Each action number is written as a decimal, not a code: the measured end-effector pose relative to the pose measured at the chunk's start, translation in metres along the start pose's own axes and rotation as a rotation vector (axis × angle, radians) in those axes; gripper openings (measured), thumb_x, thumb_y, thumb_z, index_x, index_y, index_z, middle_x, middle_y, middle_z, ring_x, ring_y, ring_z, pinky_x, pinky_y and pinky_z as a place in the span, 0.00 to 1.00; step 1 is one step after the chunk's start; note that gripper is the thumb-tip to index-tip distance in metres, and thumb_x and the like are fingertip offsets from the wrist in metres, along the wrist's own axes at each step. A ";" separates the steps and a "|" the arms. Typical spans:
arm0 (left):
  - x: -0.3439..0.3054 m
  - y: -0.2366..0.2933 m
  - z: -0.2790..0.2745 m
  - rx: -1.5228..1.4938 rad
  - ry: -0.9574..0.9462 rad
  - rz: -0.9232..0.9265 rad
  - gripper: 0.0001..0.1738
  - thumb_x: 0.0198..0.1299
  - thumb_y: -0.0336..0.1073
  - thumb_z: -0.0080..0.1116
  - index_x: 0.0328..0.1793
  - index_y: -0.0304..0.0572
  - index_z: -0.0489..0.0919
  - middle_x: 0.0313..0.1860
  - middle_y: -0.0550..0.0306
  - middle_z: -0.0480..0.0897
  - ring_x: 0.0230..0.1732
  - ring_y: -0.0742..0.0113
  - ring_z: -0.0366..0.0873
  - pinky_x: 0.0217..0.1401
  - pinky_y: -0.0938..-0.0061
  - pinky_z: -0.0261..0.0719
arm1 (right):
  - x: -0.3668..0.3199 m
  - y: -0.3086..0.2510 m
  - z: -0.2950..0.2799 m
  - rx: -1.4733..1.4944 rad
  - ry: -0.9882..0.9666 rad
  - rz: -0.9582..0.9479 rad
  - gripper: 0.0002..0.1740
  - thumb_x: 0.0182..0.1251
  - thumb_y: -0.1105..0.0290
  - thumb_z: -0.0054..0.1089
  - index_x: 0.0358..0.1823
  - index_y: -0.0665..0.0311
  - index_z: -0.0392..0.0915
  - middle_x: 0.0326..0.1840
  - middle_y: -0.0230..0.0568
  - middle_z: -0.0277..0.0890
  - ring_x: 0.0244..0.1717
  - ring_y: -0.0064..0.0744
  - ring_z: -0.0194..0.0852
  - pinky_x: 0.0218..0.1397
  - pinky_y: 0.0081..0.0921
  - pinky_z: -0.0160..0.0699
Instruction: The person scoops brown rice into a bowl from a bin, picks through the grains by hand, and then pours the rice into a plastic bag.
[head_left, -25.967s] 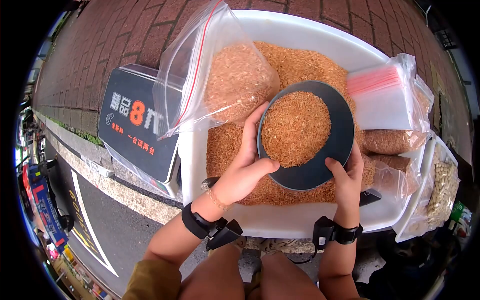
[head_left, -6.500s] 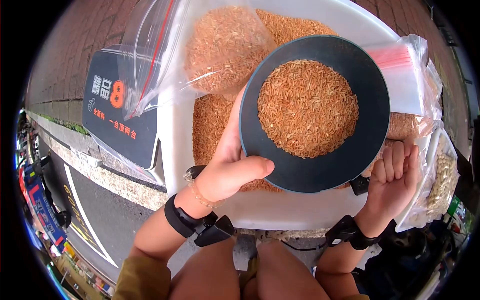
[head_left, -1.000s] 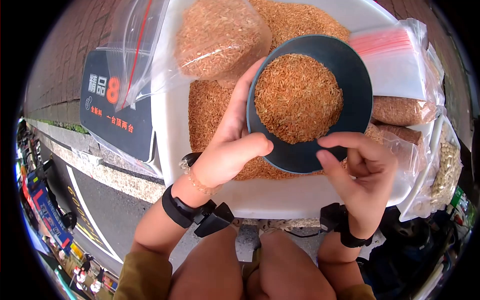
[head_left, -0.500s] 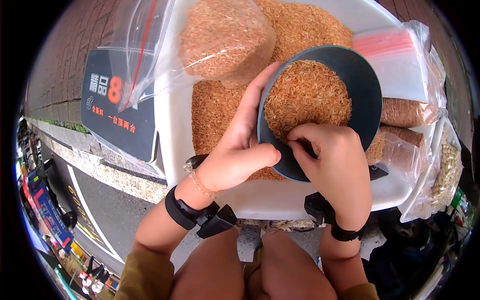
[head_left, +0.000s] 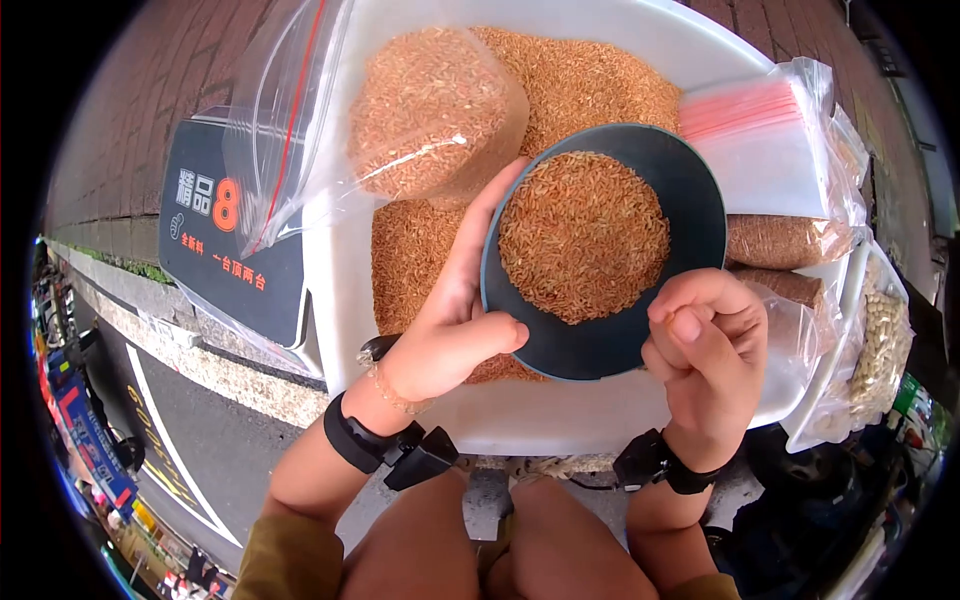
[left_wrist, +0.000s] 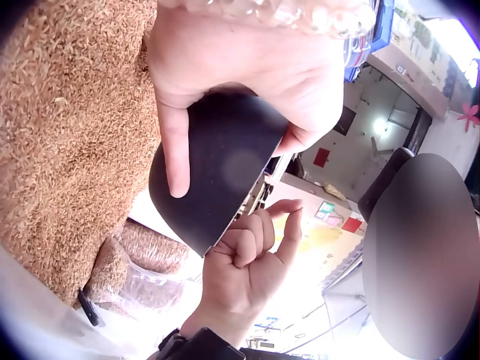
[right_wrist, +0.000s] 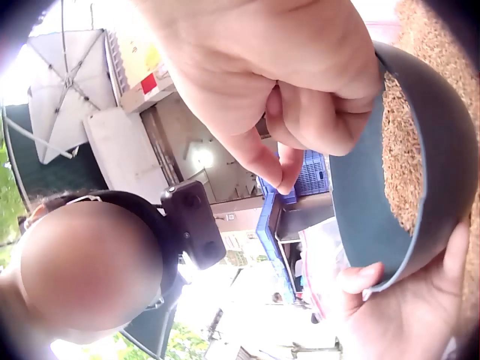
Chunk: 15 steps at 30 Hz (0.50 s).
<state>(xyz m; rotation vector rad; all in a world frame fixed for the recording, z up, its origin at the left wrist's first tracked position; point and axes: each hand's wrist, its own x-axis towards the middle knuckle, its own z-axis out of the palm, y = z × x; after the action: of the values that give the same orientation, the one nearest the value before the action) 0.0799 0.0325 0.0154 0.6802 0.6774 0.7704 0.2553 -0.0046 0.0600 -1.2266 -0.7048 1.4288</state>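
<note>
In the head view my left hand (head_left: 455, 325) grips a dark grey bowl (head_left: 695, 215) by its left side, thumb over the rim and fingers beneath. Reddish-brown rice (head_left: 585, 235) fills the bowl's left part. Just off its lower right rim is my right hand (head_left: 712, 350), thumb and forefinger pinched together, the other fingers curled. A tiny pale grain shows faintly at those fingertips. The right wrist view has the same pinch, with the right hand (right_wrist: 292, 82) beside the bowl's rim. From the left wrist, the bowl's dark outer side (left_wrist: 225, 157) appears tilted, its contents hidden.
A white tub (head_left: 560, 420) of loose rice (head_left: 590, 95) lies under the bowl. An open zip bag of rice (head_left: 430, 110) leans at its left, overlapping a black-topped box (head_left: 240, 250). Empty zip bags (head_left: 750, 150), filled bags (head_left: 785, 240) and pale beans (head_left: 880, 350) stand right.
Half a second ago my right fingers were down in the bowl's rice; now they are out past its lower right rim, pinched. The bowl has shifted slightly left and tilts less.
</note>
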 end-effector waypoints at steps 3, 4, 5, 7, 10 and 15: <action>0.001 -0.004 -0.003 -0.023 0.022 -0.009 0.52 0.34 0.21 0.44 0.72 0.42 0.40 0.69 0.52 0.51 0.70 0.64 0.47 0.70 0.71 0.43 | 0.001 0.000 -0.006 0.359 -0.095 0.088 0.07 0.56 0.77 0.54 0.34 0.77 0.74 0.11 0.21 0.55 0.11 0.08 0.39 0.14 0.13 0.33; 0.001 -0.005 -0.004 -0.036 0.035 -0.016 0.52 0.34 0.21 0.44 0.72 0.43 0.40 0.69 0.52 0.52 0.70 0.64 0.47 0.70 0.71 0.42 | 0.001 0.001 -0.007 0.356 -0.092 0.086 0.07 0.56 0.77 0.54 0.34 0.77 0.74 0.11 0.21 0.55 0.11 0.08 0.39 0.14 0.13 0.33; 0.001 -0.005 -0.002 -0.039 0.043 -0.010 0.52 0.34 0.21 0.44 0.72 0.43 0.41 0.69 0.52 0.52 0.70 0.64 0.47 0.70 0.70 0.42 | 0.001 0.001 -0.008 0.388 -0.093 0.100 0.07 0.57 0.77 0.54 0.34 0.77 0.74 0.11 0.21 0.54 0.11 0.08 0.38 0.14 0.13 0.33; 0.000 -0.006 -0.003 -0.039 0.042 -0.017 0.52 0.34 0.21 0.44 0.72 0.43 0.41 0.69 0.53 0.52 0.70 0.64 0.48 0.70 0.70 0.43 | 0.002 0.001 -0.009 0.421 -0.093 0.116 0.07 0.57 0.77 0.54 0.34 0.77 0.74 0.11 0.21 0.54 0.11 0.08 0.38 0.14 0.13 0.32; 0.000 -0.007 -0.004 -0.032 0.041 -0.024 0.52 0.34 0.21 0.45 0.72 0.43 0.41 0.69 0.53 0.52 0.70 0.64 0.48 0.70 0.70 0.43 | 0.002 0.001 -0.011 0.450 -0.105 0.138 0.08 0.57 0.77 0.54 0.34 0.77 0.74 0.11 0.20 0.53 0.11 0.08 0.38 0.14 0.14 0.32; 0.000 -0.006 -0.004 -0.024 0.042 -0.016 0.51 0.35 0.22 0.45 0.72 0.43 0.41 0.69 0.53 0.52 0.70 0.64 0.47 0.70 0.70 0.43 | -0.001 -0.002 -0.010 0.384 -0.017 0.103 0.07 0.55 0.78 0.56 0.34 0.76 0.74 0.12 0.19 0.52 0.12 0.08 0.39 0.14 0.12 0.34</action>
<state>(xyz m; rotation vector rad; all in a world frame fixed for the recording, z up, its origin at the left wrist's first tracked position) 0.0797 0.0302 0.0083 0.6379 0.7097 0.7786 0.2649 -0.0069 0.0590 -0.9609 -0.3587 1.5746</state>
